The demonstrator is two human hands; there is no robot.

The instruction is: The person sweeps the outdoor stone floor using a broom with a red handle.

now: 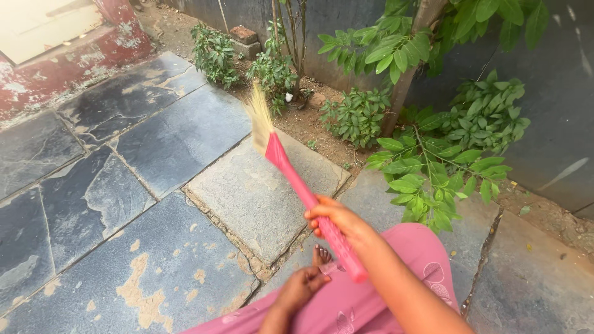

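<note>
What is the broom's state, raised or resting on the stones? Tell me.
Raised. The pink broom slants up from the right hand, its straw bristles blurred and seemingly clear of the stone paving.

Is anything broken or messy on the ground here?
Yes. The dark stone slabs are worn: pale patches show where the surface has flaked off, most on the nearest slab. The red wall base at top left has peeling paint. The right hand holds a pink broom; the left hand rests on pink cloth.
</note>
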